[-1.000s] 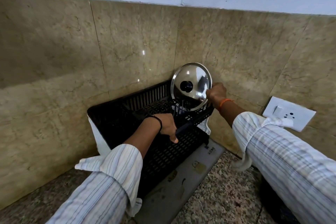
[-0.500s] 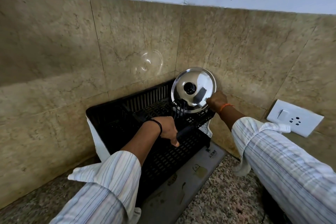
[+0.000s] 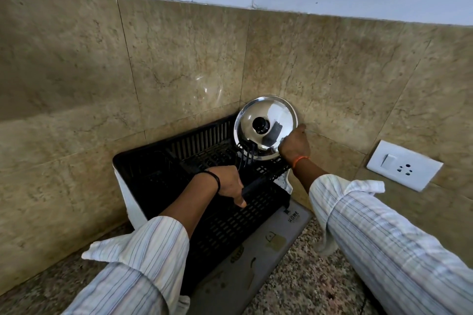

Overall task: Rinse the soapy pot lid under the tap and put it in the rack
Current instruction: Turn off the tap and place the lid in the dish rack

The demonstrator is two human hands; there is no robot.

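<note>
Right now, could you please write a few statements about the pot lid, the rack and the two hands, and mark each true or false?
1. The pot lid stands on edge at the far right end of the black dish rack. True.
2. The right hand is on the lid's knob. False: it holds the lid's lower right rim.
3. The left hand grips a dark-handled utensil over the rack. True.
4. The lid lies flat on the counter. False: it is upright in the rack.
</note>
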